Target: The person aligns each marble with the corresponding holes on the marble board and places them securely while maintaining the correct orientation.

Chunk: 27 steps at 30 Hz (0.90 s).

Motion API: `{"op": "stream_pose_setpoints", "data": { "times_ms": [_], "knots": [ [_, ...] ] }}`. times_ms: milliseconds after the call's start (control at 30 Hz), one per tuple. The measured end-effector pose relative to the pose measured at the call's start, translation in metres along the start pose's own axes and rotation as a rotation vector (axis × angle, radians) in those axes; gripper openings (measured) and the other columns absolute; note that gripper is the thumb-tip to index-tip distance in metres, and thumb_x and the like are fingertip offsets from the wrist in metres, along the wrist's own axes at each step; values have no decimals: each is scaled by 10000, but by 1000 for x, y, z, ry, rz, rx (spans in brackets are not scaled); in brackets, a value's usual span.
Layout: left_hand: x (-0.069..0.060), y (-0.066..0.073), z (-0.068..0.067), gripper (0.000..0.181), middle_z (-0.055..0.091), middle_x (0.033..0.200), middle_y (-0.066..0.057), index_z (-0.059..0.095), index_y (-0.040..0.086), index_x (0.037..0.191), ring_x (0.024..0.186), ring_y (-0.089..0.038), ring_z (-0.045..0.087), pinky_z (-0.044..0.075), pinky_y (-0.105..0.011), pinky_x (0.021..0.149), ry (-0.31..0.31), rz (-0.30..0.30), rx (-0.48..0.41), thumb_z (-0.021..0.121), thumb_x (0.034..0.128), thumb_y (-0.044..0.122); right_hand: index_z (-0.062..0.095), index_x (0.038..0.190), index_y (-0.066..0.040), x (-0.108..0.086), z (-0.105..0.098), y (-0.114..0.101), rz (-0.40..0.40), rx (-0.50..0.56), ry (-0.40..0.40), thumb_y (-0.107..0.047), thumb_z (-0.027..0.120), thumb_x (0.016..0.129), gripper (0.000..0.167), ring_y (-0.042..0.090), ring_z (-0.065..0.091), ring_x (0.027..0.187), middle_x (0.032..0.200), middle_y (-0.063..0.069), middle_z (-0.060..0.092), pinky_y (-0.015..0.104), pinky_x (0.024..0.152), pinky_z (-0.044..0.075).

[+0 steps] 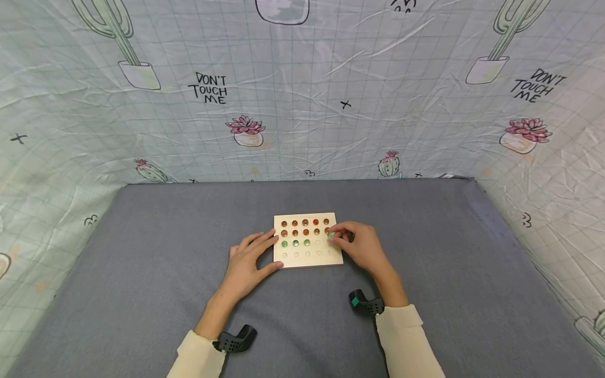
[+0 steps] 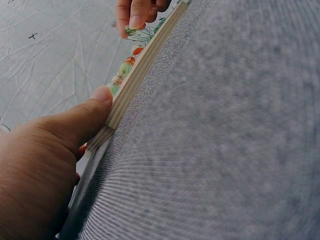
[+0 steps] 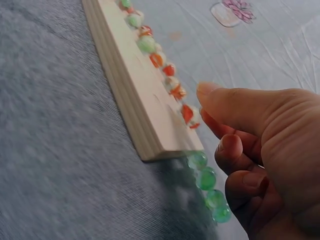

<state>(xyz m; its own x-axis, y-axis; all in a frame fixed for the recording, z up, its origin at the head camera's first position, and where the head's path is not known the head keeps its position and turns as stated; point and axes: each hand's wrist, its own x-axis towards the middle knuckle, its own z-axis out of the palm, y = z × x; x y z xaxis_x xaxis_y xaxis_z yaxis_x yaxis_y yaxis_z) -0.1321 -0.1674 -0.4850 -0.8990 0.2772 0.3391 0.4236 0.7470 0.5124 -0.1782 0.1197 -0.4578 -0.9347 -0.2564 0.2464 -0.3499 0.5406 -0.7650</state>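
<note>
A pale wooden marble board (image 1: 336, 257) lies on the grey cloth. Red-orange marbles (image 1: 305, 232) fill its two back rows; three green marbles (image 1: 295, 243) sit at the left of the third row. The front row shows bare hollows. My left hand (image 1: 243, 270) rests against the board's left side, fingers spread, with the thumb (image 2: 102, 93) on its near corner. Above the third row's right end, my right hand (image 1: 361, 247) pinches a green marble (image 2: 130, 31) between thumb and index finger. Several other green marbles (image 3: 206, 178) show past the board's right end, hidden by the hand in the head view.
Grey cloth (image 1: 156, 273) covers the table around the board. A patterned curtain (image 1: 302, 105) hangs along the back and both sides. Each wrist wears a black camera mount, left (image 1: 235, 340) and right (image 1: 366, 303).
</note>
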Motion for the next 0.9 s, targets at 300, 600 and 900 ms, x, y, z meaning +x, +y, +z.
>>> {"op": "stream_pose_setpoints", "data": {
  "times_ms": [300,600,900],
  "knots": [
    [1,-1,0,646,461,1446,15,563,154,1364,1304,-233,385,264,-464,862,-5,-7,4,751,803,415,749,946,-89,1,9,-4,12,-22,5,-140,783,810,150,119,483,615,731,-46,615,264,569,389],
    [1,-1,0,645,460,1447,19,562,155,1364,1306,-230,381,259,-466,872,-9,-10,-2,753,804,410,748,944,-106,2,16,-5,-4,-22,-15,-151,787,807,149,115,480,605,717,-56,604,277,570,394],
    [2,-3,0,649,455,1450,27,563,156,1364,1307,-224,380,260,-467,871,-13,-10,2,751,801,419,744,923,-86,3,21,-7,-23,-5,-22,-137,790,804,137,106,443,576,712,-55,584,264,550,365]
  ]
}}
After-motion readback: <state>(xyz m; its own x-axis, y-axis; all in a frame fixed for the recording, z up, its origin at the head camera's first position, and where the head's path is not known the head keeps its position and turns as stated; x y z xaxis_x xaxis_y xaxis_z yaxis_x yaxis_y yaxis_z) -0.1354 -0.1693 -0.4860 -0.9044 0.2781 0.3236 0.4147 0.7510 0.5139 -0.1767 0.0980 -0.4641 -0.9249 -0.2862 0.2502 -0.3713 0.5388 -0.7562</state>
